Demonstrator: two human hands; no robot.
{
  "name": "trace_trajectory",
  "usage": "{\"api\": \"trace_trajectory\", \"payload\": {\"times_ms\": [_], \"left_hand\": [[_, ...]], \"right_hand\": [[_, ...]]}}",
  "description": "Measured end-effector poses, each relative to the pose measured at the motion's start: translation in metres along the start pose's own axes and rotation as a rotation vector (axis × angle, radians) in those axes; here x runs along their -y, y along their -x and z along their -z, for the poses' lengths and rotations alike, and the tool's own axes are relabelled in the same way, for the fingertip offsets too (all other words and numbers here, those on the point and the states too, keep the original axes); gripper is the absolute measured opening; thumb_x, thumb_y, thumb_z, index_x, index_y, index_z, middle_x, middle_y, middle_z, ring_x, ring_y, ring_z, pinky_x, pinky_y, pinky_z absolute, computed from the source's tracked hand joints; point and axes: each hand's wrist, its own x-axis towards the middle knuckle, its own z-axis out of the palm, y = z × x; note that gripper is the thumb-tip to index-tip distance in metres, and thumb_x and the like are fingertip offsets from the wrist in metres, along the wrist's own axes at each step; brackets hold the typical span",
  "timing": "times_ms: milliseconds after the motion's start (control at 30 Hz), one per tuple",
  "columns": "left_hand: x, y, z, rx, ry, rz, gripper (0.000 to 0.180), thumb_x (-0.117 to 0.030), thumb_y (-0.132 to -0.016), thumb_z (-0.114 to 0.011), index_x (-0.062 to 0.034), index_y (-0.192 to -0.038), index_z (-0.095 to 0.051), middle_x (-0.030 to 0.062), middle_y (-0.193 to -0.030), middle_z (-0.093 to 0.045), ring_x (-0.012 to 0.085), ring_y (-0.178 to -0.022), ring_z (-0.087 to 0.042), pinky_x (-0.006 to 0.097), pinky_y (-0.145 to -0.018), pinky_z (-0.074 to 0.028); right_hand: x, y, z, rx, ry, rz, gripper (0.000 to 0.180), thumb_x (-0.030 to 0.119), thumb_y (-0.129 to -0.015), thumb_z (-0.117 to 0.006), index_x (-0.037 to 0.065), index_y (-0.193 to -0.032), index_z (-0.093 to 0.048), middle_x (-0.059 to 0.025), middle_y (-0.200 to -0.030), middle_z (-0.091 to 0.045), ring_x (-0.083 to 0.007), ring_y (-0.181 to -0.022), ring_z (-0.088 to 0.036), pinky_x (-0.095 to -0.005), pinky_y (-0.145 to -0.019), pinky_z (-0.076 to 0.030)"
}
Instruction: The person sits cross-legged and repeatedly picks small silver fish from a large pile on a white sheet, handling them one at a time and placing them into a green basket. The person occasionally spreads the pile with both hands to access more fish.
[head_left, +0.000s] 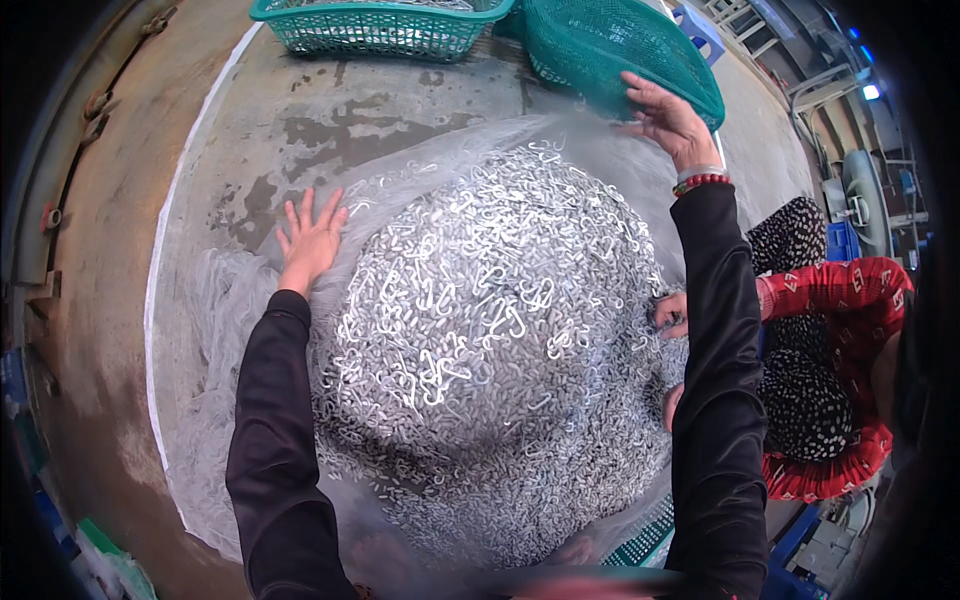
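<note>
A broad heap of small silvery-grey curled pieces (560, 400) lies on a thin translucent mesh sheet (225, 330). Scattered over its top are larger, shiny white hook-shaped pieces (497, 318). My left hand (312, 240) rests with spread fingers on the sheet by the heap's left edge, holding nothing. Stretched far forward, my right hand (668, 120) has its fingers apart above the sheet's far right side, close to a green mesh basket (625, 60). Whether its fingertips touch the sheet is unclear. My right forearm hides part of the heap's right side.
A person in a red patterned top (840, 290) crouches at the right, one hand (672, 312) at the heap's edge. A green plastic basket (375, 30) stands at the far side. Wet patches mark the concrete floor (260, 110). Another green perforated basket (640, 538) shows lower right.
</note>
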Motion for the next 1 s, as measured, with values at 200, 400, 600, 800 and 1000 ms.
{"api": "trace_trajectory", "payload": {"times_ms": [200, 400, 600, 800, 1000], "left_hand": [[0.001, 0.0, 0.0, 0.001, 0.005, -0.005, 0.051, -0.058, -0.093, -0.023, -0.042, -0.141, -0.023, 0.0013, -0.153, -0.003, 0.0355, -0.14, 0.003, 0.062, -0.106, -0.003], [-0.04, -0.003, 0.048, -0.049, -0.127, 0.043, 0.045, -0.044, -0.089, -0.046, -0.0271, -0.131, -0.047, 0.0092, -0.149, -0.02, 0.0379, -0.137, -0.011, 0.061, -0.105, -0.012], [-0.249, -0.035, 0.063, -0.361, 0.431, -0.773, 0.048, -0.034, -0.076, -0.067, -0.0014, -0.112, -0.062, 0.0197, -0.11, -0.062, 0.0319, -0.104, -0.059, 0.038, -0.089, -0.045], [-0.36, -0.058, 0.016, -0.363, 0.68, -0.444, 0.035, -0.031, -0.07, -0.074, -0.0065, -0.096, -0.07, 0.0184, -0.093, -0.066, 0.0334, -0.091, -0.063, 0.042, -0.08, -0.049], [-0.3, -0.025, 0.044, 0.283, 0.684, -0.961, 0.028, -0.032, -0.079, -0.068, -0.0071, -0.091, -0.071, 0.0039, -0.085, -0.068, 0.0149, -0.076, -0.059, 0.028, -0.068, -0.043]], "right_hand": [[0.03, 0.029, -0.017, -0.1, -0.02, 0.144, 0.034, -0.001, -0.085, -0.056, -0.004, -0.118, -0.053, -0.0096, -0.107, -0.047, -0.0221, -0.098, -0.054, -0.0375, -0.092, -0.051], [0.037, 0.03, 0.005, -0.049, -0.282, 0.214, 0.027, -0.001, -0.089, -0.05, -0.013, -0.113, -0.043, -0.0203, -0.126, -0.044, -0.0312, -0.108, -0.051, -0.0366, -0.094, -0.052], [0.013, 0.026, 0.022, 0.063, -0.396, 0.167, 0.026, -0.006, -0.087, -0.05, -0.015, -0.109, -0.041, -0.0271, -0.122, -0.044, -0.0403, -0.112, -0.048, -0.0426, -0.097, -0.049], [-0.006, 0.024, 0.019, 0.086, -0.59, 0.031, 0.021, -0.007, -0.086, -0.05, -0.015, -0.103, -0.041, -0.0243, -0.114, -0.045, -0.0355, -0.113, -0.047, -0.0425, -0.1, -0.046], [-0.047, 0.019, 0.051, -0.443, 0.719, 1.035, 0.011, 0.004, -0.078, -0.065, 0.006, -0.089, -0.066, -0.0094, -0.085, -0.062, -0.0201, -0.088, -0.057, -0.033, -0.073, -0.047]]}}
